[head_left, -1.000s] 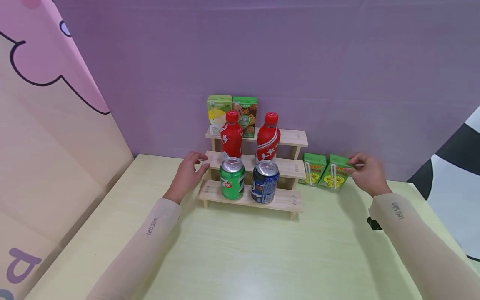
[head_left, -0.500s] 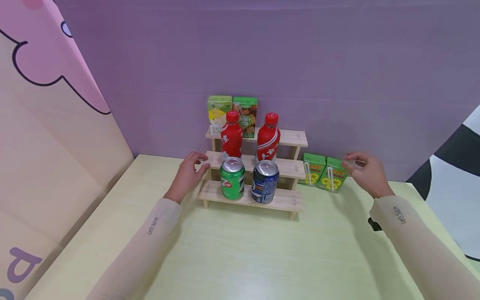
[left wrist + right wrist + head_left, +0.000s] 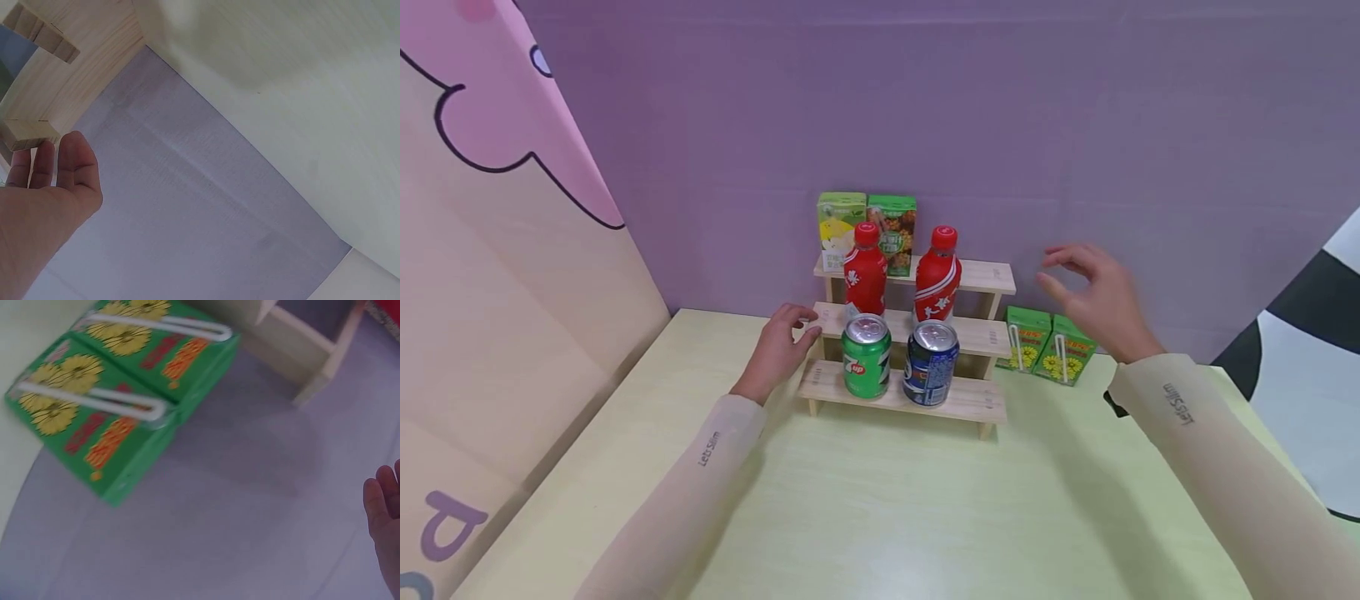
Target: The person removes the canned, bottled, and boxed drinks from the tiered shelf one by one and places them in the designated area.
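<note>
My left hand (image 3: 777, 348) is at the left end of the wooden three-tier display stand (image 3: 985, 335), its fingertips touching the middle board's end (image 3: 28, 134) in the left wrist view. My right hand (image 3: 1096, 292) is raised in the air with nothing in it, thumb and fingers apart. Below it, two green drink cartons (image 3: 1028, 337) with yellow flowers and white straws stand side by side on the table, right of the stand. The right wrist view shows the nearer carton (image 3: 94, 412) closely, apart from my fingers (image 3: 375, 500).
A 7up can (image 3: 867, 357) and a blue can (image 3: 931, 365) stand on the lowest tier. Two red bottles (image 3: 937, 279) are on the middle tier. On the top tier, two juice cartons (image 3: 891, 233) stand at the left. A purple backdrop (image 3: 700, 150) rises behind the table (image 3: 880, 500).
My right hand has let go of the right green carton, now straightened against its neighbour, and has lifted up and leftward. My left hand stays at the stand.
</note>
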`<state>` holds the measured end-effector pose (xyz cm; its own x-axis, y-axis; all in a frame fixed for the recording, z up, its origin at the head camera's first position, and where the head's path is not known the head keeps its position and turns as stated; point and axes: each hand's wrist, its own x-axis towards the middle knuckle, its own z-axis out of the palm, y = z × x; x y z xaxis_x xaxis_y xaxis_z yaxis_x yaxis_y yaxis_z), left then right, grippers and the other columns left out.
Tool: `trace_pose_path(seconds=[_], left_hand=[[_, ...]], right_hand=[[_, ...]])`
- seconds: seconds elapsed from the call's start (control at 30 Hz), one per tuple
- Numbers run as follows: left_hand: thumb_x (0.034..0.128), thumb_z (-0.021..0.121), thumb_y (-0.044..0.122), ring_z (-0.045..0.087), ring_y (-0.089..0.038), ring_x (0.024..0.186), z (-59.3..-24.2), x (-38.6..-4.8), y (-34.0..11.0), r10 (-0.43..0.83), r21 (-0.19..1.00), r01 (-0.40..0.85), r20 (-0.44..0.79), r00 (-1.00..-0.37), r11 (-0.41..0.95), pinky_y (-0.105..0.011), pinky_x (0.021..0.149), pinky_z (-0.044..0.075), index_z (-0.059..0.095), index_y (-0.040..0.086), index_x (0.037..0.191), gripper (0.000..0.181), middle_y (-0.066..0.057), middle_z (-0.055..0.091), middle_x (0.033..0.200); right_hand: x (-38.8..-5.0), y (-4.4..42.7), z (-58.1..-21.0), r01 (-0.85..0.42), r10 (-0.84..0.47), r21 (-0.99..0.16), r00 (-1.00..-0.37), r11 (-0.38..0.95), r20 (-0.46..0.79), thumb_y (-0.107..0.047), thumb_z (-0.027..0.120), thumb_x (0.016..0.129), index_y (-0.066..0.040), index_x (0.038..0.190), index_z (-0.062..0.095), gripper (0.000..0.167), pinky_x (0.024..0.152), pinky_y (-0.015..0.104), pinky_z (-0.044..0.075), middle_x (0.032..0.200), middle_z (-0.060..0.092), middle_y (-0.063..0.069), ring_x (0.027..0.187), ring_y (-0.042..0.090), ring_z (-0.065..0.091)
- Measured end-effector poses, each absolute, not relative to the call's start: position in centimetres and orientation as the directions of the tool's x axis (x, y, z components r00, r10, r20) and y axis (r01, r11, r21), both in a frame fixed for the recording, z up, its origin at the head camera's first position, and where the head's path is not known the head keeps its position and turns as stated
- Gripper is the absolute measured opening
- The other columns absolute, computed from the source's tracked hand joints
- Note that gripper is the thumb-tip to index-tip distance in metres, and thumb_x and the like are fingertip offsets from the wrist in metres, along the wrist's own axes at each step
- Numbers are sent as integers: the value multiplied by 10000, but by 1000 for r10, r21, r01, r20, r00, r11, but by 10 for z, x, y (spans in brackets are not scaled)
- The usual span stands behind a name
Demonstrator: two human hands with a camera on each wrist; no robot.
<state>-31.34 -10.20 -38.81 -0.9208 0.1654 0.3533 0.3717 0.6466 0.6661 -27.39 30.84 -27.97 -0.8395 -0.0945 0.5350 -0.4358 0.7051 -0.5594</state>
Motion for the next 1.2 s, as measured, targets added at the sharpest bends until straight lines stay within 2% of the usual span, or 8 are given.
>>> trace_pose_path(seconds=[0.1, 0.23, 0.5, 0.7, 0.87, 1.0, 1.1, 1.2], left_hand=[[936, 608, 150, 517, -302, 1072, -388, -314, -102, 165, 671, 373, 354, -921, 640, -401, 875, 462, 586, 15, 1159, 261, -113, 521, 1173], [935, 610, 162, 518, -303, 1073, -389, -315, -103, 165, 677, 375, 355, -920, 634, -404, 882, 460, 587, 20, 1158, 265, -107, 525, 1167], [932, 614, 154, 521, -295, 1060, -389, -315, -105, 167, 672, 385, 368, -915, 632, -402, 872, 461, 590, 14, 1155, 264, -110, 526, 1163], [933, 613, 157, 519, -297, 1066, -386, -313, -102, 161, 682, 368, 349, -923, 632, -395, 873, 460, 590, 7, 1161, 274, -121, 522, 1171], [934, 612, 166, 516, -285, 1072, -386, -312, -100, 160, 687, 357, 336, -928, 633, -389, 882, 459, 590, 16, 1170, 280, -111, 525, 1166], [934, 614, 175, 517, -264, 1064, -387, -313, -101, 158, 683, 356, 336, -928, 637, -382, 890, 461, 591, 29, 1169, 278, -99, 529, 1157], [934, 615, 183, 517, -268, 1070, -387, -313, -102, 156, 686, 351, 331, -931, 637, -385, 897, 461, 589, 35, 1173, 283, -96, 529, 1161], [935, 613, 187, 516, -284, 1084, -387, -314, -104, 154, 689, 345, 325, -933, 637, -388, 898, 461, 585, 38, 1179, 288, -95, 527, 1170]], right_hand=[[-276, 298, -273, -474, -119, -547, -820, 690, 560, -234, 665, 894, -44, 1062, 649, 255, 993, 484, 373, 1231, 557, 85, 1143, 270, 516], [-279, 281, -263, -496, -152, -516, -807, 698, 570, -275, 660, 895, -76, 1086, 649, 276, 989, 474, 384, 1240, 558, 48, 1155, 247, 506], [-296, 216, -229, -562, -273, -449, -784, 694, 558, -292, 651, 895, -126, 1201, 633, 349, 995, 509, 368, 1268, 553, 41, 1214, 228, 447], [-314, 177, -216, -533, -317, -433, -820, 727, 476, -283, 657, 890, -116, 1263, 604, 412, 972, 469, 405, 1328, 494, 61, 1257, 241, 392], [-328, 158, -213, -465, -320, -417, -871, 781, 372, -275, 650, 897, -102, 1305, 572, 450, 1005, 476, 373, 1357, 447, 102, 1288, 285, 345], [-333, 151, -212, -433, -309, -399, -889, 808, 339, -245, 650, 899, -69, 1288, 583, 432, 1025, 478, 349, 1371, 434, 121, 1298, 309, 325], [-333, 147, -212, -427, -297, -417, -892, 803, 342, -210, 650, 899, -49, 1213, 630, 354, 1039, 471, 335, 1392, 427, 122, 1319, 310, 306], [-333, 142, -212, -434, -289, -430, -886, 791, 363, -161, 654, 896, -48, 1110, 658, 242, 978, 438, 407, 1310, 495, 123, 1230, 300, 393]])
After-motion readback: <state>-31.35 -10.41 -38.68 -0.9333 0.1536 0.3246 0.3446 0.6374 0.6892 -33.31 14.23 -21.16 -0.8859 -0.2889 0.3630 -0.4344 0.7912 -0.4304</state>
